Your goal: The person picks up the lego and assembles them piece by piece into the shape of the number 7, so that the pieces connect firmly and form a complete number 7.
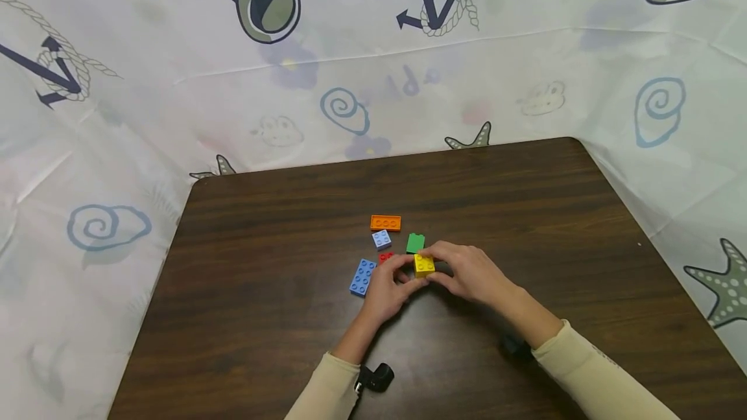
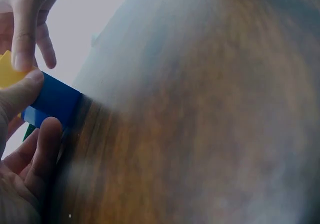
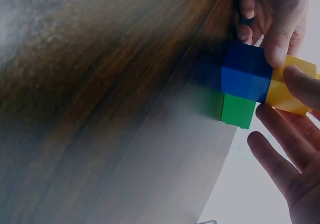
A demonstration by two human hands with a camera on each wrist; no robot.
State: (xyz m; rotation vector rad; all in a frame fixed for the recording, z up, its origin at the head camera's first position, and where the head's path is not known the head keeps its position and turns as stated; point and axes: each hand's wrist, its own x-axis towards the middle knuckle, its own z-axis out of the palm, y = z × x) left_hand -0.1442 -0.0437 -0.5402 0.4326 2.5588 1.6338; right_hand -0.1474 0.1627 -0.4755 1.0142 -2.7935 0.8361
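A yellow toy brick (image 1: 424, 266) sits on top of a dark blue brick (image 3: 245, 73), which stands on the table and is hidden in the head view. My right hand (image 1: 474, 272) pinches the yellow brick between thumb and fingers. From the other side my left hand (image 1: 384, 291) grips the stack, its thumb over the seam where yellow meets blue in the right wrist view. Just behind the stack lies a green brick (image 1: 415, 243). A red brick (image 1: 385, 257) is partly covered by the left hand, and a blue brick with several studs (image 1: 363, 277) lies left of that hand.
Farther back on the dark wooden table (image 1: 262, 277) are a small light blue brick (image 1: 382, 239) and a long orange brick (image 1: 386, 223). A printed cloth (image 1: 379, 76) hangs behind the table and at its sides.
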